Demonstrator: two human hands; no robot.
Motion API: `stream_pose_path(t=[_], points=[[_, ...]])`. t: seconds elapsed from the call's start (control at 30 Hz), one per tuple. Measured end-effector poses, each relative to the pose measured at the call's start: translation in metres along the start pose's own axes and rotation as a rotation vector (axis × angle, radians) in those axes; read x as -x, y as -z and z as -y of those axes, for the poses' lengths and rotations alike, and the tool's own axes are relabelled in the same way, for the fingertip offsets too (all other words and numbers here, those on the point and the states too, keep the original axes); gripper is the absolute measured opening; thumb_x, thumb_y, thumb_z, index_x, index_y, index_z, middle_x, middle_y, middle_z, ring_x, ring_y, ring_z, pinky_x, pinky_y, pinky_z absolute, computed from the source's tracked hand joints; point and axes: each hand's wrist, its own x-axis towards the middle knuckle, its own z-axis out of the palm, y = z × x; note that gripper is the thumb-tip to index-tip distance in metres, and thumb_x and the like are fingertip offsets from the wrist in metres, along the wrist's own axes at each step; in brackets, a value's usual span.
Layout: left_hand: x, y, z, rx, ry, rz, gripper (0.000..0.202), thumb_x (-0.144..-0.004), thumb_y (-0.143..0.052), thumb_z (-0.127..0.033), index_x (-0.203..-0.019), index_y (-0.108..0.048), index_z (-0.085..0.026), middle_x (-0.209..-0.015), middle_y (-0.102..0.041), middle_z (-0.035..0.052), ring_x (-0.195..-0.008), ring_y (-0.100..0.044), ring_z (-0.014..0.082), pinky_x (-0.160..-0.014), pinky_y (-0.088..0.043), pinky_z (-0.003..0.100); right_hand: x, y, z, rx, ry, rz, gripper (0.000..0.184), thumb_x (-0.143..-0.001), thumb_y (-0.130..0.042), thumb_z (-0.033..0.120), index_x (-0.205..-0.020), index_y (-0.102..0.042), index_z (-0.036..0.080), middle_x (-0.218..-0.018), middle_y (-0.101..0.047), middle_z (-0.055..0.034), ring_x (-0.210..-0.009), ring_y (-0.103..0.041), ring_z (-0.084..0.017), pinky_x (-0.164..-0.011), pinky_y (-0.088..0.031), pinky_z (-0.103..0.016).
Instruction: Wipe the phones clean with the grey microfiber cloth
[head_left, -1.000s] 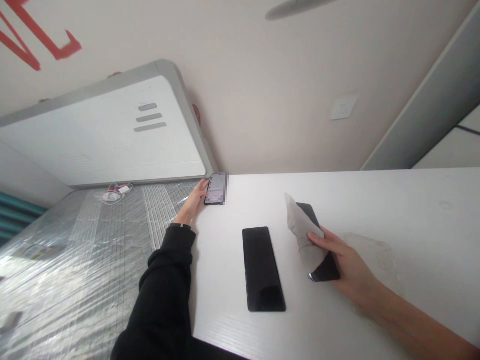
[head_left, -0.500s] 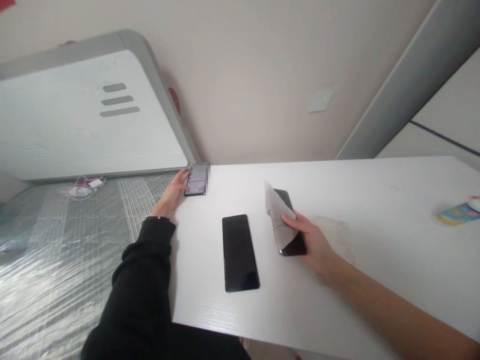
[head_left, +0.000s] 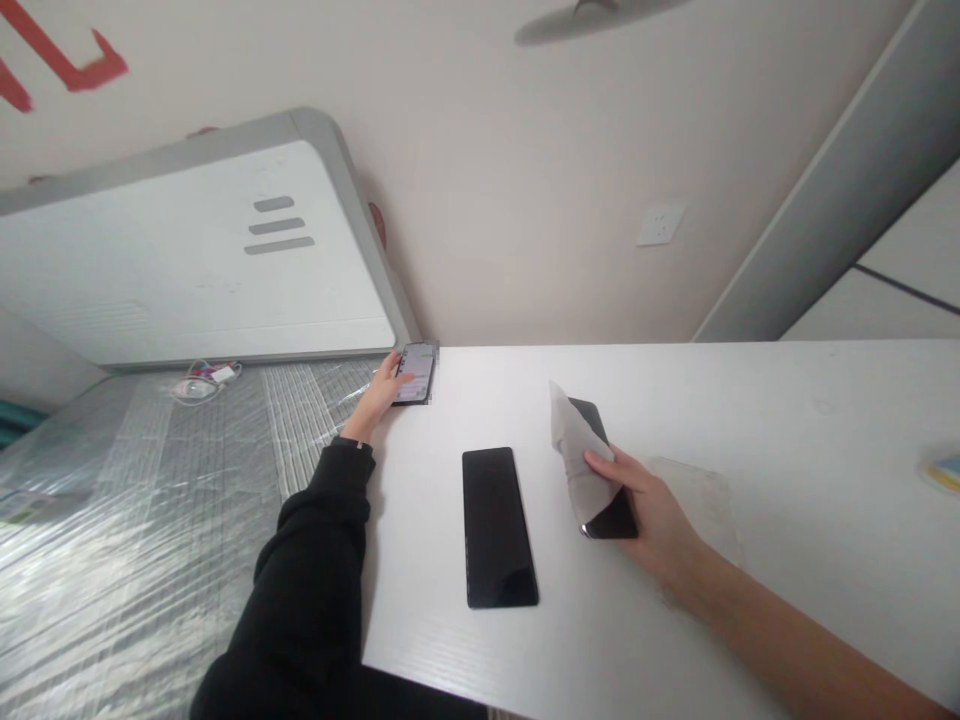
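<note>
My left hand reaches to the table's far left corner. It grips a smartphone with a lit screen by its left edge, thumb lying over the glass. In my right hand is a black smartphone, held tilted above the table, with a thin grey cloth pinned against it by the thumb. Between the hands a larger black smartphone lies flat, screen dark. Beneath and behind my right hand, a clear phone case rests on the table.
The white table meets the wall at the back. To its left is a plastic-covered bed with a white headboard and a coiled cable. A colourful container is cut off at the right edge.
The camera view has tilted up and left, so everything sits lower and further right. My left thumb now reaches further over the lit screen. My right hand keeps its hold.
</note>
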Motion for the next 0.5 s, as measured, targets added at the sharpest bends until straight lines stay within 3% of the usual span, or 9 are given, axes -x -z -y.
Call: stream_pose_path(t=[0.1,0.2,0.33,0.5], points=[[-0.0037,-0.0043,0.0017,-0.041,-0.013,-0.022,0.087,-0.073,-0.081,-0.021,-0.154,-0.047,-0.023,-0.168,-0.04,0.0131,-0.157,-0.035,0.0304,-0.128,-0.028,0.04,-0.0004,0.0003,0.0002,-0.002,-0.008,0.012,0.033,-0.071,-0.087,0.031,-0.1,-0.074,0.021,-0.085,-0.081,-0.0034,-0.071,-0.074,-0.023,-0.065,-0.056,-0.033],[-0.005,-0.0051,0.0023,-0.057,-0.008,-0.024,0.097,-0.072,-0.083,-0.02,-0.159,-0.04,-0.023,-0.169,-0.038,0.0147,-0.155,-0.037,0.0306,-0.127,-0.028,0.041,-0.0001,-0.0004,0.0003,-0.02,-0.016,0.001,0.033,-0.07,-0.087,0.029,-0.099,-0.075,0.021,-0.085,-0.081,-0.0037,-0.069,-0.074,-0.023,-0.064,-0.056,-0.033],[-0.005,-0.0038,0.0012,-0.034,0.02,-0.015,0.102,-0.072,-0.081,-0.018,-0.163,-0.033,-0.024,-0.169,-0.037,0.0141,-0.149,-0.046,0.0311,-0.123,-0.037,0.041,0.0004,-0.0014,0.0001,-0.044,-0.015,-0.01,0.033,-0.07,-0.087,0.028,-0.1,-0.075,0.02,-0.085,-0.081,-0.0028,-0.067,-0.072,-0.021,-0.064,-0.056,-0.032],[-0.0027,0.0038,-0.0022,0.069,0.072,-0.014,0.088,-0.08,-0.066,-0.014,-0.162,-0.035,-0.024,-0.165,-0.046,0.0101,-0.139,-0.058,0.0275,-0.115,-0.048,0.04,-0.001,0.0004,-0.0006,-0.026,-0.014,-0.01,0.032,-0.07,-0.086,0.029,-0.099,-0.075,0.021,-0.085,-0.081,-0.0033,-0.069,-0.073,-0.023,-0.064,-0.055,-0.033]])
